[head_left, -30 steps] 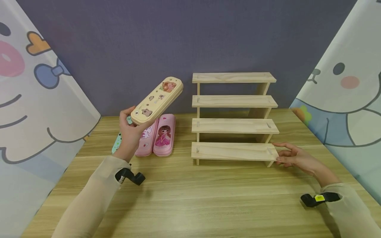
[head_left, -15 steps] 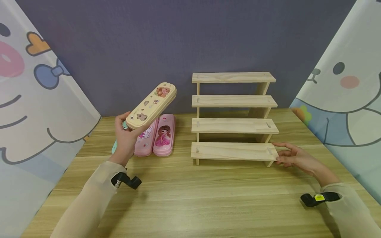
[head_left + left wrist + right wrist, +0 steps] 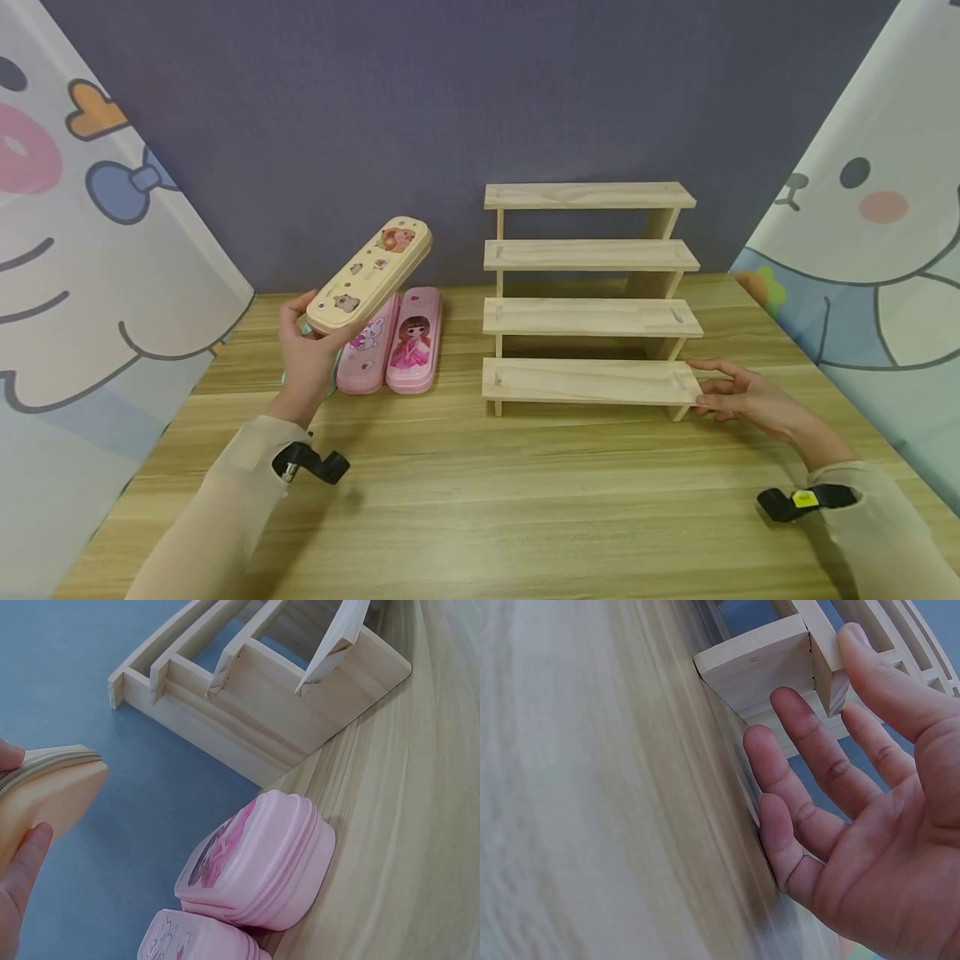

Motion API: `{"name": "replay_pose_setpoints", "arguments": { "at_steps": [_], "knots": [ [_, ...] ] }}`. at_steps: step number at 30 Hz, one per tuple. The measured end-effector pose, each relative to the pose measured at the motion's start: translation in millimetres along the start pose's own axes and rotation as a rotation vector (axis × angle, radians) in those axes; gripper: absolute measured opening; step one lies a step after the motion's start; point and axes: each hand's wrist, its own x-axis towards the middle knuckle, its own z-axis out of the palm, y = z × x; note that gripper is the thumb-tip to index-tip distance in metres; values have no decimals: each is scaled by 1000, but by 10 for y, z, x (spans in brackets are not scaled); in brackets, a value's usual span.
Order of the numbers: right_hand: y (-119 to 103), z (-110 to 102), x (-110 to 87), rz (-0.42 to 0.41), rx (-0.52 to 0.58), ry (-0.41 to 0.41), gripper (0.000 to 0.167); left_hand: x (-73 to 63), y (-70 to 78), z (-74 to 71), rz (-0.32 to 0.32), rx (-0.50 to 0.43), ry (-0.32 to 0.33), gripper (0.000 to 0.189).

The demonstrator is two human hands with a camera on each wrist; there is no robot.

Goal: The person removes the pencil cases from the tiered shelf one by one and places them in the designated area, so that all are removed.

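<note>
My left hand [image 3: 306, 360] holds a cream pencil case [image 3: 367, 275] with small animal pictures, raised and tilted above the other cases. In the left wrist view the fingers [image 3: 28, 859] and the zipped end of that pencil case [image 3: 71, 780] show at the left edge. Below it on the table lie a pink case with a doll picture [image 3: 414, 342] and a pink rabbit case [image 3: 365, 358]. A mint green case [image 3: 333, 377] is mostly hidden behind my hand. My right hand [image 3: 750, 402] grips the right end of the lowest board of a stepped wooden rack [image 3: 588, 382] between thumb and fingers.
The wooden rack has several bare boards rising toward the dark back wall [image 3: 360, 108]. Printed cartoon panels [image 3: 885, 250] flank the wood-grain table [image 3: 487, 500] on both sides. Each wrist wears a black camera strap [image 3: 303, 461].
My left hand has drifted left and slightly down with the cream pencil case, covering more of the mint green one. The right hand stays at the rack's lowest board.
</note>
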Motion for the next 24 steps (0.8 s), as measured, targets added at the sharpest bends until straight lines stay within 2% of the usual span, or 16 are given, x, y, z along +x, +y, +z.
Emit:
{"name": "replay_pose_setpoints", "arguments": {
  "at_steps": [4,13,24],
  "knots": [
    [2,6,-5,7,-3,8,58,0,-16,-50,-1,8,26,69],
    [12,-7,1,-1,-9,13,59,19,-73,-163,40,31,81,69],
    [10,-7,-1,-9,-2,-1,58,-3,-71,-260,37,76,124,67]
  ]
}}
